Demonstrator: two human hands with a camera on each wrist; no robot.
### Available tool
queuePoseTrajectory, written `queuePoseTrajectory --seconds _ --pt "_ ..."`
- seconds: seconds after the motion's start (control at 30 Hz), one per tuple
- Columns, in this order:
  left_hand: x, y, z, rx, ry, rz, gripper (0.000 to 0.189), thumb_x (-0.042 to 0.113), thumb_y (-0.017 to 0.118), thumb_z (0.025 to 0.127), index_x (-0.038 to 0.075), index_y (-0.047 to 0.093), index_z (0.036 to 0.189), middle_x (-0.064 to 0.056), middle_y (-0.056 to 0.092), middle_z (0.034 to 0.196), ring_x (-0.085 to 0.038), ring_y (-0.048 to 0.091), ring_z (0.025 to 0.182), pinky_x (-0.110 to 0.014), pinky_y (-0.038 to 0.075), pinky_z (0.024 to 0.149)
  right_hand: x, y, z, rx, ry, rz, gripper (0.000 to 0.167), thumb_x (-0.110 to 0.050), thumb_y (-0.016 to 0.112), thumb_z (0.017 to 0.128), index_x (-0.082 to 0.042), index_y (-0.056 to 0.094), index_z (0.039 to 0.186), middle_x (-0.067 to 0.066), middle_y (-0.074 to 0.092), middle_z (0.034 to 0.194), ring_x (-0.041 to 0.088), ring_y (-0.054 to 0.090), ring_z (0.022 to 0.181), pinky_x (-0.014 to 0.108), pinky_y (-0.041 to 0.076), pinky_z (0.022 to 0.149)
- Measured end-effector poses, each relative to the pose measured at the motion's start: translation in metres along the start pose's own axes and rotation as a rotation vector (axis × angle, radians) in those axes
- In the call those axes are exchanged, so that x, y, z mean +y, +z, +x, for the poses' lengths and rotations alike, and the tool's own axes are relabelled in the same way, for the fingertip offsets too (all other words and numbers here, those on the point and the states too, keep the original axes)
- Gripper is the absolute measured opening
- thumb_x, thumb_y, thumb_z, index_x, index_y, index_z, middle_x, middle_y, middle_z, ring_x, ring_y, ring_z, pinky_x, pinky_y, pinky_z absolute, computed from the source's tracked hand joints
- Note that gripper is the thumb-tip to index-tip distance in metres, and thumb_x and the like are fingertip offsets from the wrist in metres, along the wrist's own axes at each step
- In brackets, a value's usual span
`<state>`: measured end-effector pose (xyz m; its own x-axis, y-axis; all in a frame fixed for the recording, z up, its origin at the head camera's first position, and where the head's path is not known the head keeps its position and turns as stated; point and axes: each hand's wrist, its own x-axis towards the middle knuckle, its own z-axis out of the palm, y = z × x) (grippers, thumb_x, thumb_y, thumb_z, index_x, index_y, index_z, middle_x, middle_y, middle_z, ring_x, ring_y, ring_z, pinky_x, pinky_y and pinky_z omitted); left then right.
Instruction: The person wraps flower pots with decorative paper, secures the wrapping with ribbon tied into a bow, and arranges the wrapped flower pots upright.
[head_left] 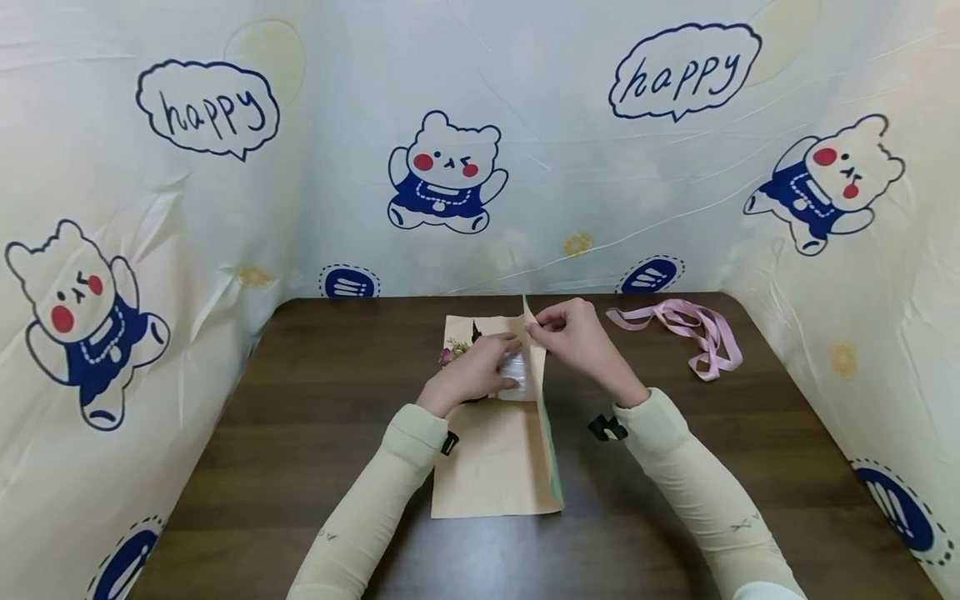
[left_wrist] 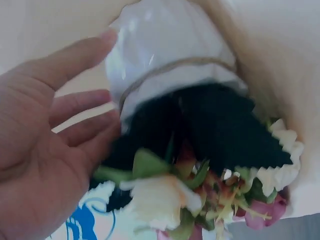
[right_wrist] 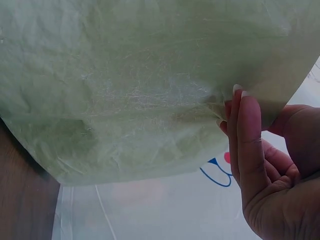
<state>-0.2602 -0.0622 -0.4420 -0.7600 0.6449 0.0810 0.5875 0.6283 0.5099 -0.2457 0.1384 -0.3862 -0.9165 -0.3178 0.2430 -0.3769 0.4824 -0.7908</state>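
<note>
A white ceramic vase point(head_left: 514, 380) with twine point(left_wrist: 175, 65) round its neck lies on its side on a sheet of wrapping paper point(head_left: 491, 467), tan inside and green outside. Dark green leaves point(left_wrist: 215, 125) and artificial flowers point(left_wrist: 155, 200), cream and pink, stick out of its mouth. My left hand point(head_left: 474, 367) lies over the vase, its fairly straight fingers and thumb right at the vase's side. With my right hand point(head_left: 577, 335) I pinch the paper's raised right edge between thumb and fingers; the green outer face point(right_wrist: 125, 90) fills most of the right wrist view.
A pink ribbon point(head_left: 705, 329) lies loosely looped at the table's back right. The dark wooden table point(head_left: 322, 400) meets a printed cloth backdrop point(head_left: 555, 100) at the back and both sides.
</note>
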Motion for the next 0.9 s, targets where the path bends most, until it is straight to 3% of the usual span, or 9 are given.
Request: queuePoseTrajectory --seconds 0.13,0.27,0.33,0.47,0.63,0.77,0.9 --pt "-0.004 -0.011 -0.01 0.116 -0.001 -0.111 0.053 0.011 0.075 0.092 -0.004 0.057 0.14 -0.021 0.052 0.149 -0.036 0.053 0.135 -0.047 0.047 0.108 0.001 0.001 0.0 -0.002 -0.001 0.005 0.017 -0.014 0.071 0.095 0.001 0.079 0.093 0.01 0.075 0.076 0.017 0.065 0.051 0.033 0.055 0.05" --pt "-0.006 -0.017 -0.02 0.295 0.011 -0.227 0.029 0.012 0.066 0.099 0.001 0.068 0.126 -0.014 0.068 0.126 -0.026 0.068 0.106 -0.04 0.059 0.087 0.0 0.005 0.001 -0.001 0.006 0.016 0.016 -0.014 0.071 0.095 0.001 0.079 0.093 0.011 0.075 0.077 0.022 0.067 0.054 0.038 0.058 0.051" --pt "-0.006 -0.018 -0.024 0.382 -0.003 -0.273 0.021 0.016 0.062 0.103 0.004 0.073 0.116 -0.011 0.073 0.107 -0.02 0.067 0.088 -0.035 0.059 0.078 0.0 0.008 0.002 -0.008 0.006 0.026 0.016 -0.013 0.071 0.095 0.0 0.079 0.092 0.012 0.075 0.077 0.024 0.067 0.054 0.04 0.058 0.051" --pt "-0.002 -0.021 -0.028 0.483 -0.039 -0.354 0.032 0.024 0.053 0.107 0.005 0.075 0.094 -0.012 0.072 0.084 -0.013 0.062 0.071 -0.032 0.055 0.071 -0.001 0.017 0.004 -0.03 -0.008 0.052 0.013 -0.01 0.07 0.095 -0.001 0.079 0.091 0.014 0.075 0.075 0.026 0.067 0.052 0.036 0.057 0.05" --pt "-0.003 -0.023 -0.03 0.505 -0.06 -0.395 0.046 0.034 0.048 0.109 0.008 0.069 0.076 -0.016 0.066 0.071 -0.016 0.053 0.057 -0.03 0.048 0.061 -0.002 0.03 0.007 -0.073 -0.013 0.054 0.016 -0.008 0.068 0.096 0.003 0.079 0.096 0.018 0.076 0.079 0.02 0.069 0.055 0.032 0.058 0.053" --pt "-0.004 -0.024 -0.03 0.482 -0.087 -0.41 0.048 0.038 0.049 0.108 0.013 0.062 0.069 -0.011 0.058 0.062 -0.02 0.042 0.049 -0.03 0.039 0.053 -0.002 0.039 0.008 -0.101 -0.023 0.055 0.018 -0.008 0.067 0.096 0.004 0.078 0.099 0.017 0.076 0.08 0.015 0.07 0.058 0.031 0.059 0.055" --pt "-0.004 -0.025 -0.03 0.431 -0.11 -0.439 0.053 0.04 0.05 0.107 0.003 0.064 0.072 -0.006 0.054 0.06 -0.02 0.04 0.05 -0.03 0.037 0.054 -0.003 0.044 0.009 -0.111 -0.046 0.041 0.016 -0.007 0.066 0.095 0.001 0.08 0.098 0.008 0.075 0.075 0.014 0.069 0.058 0.03 0.058 0.056"
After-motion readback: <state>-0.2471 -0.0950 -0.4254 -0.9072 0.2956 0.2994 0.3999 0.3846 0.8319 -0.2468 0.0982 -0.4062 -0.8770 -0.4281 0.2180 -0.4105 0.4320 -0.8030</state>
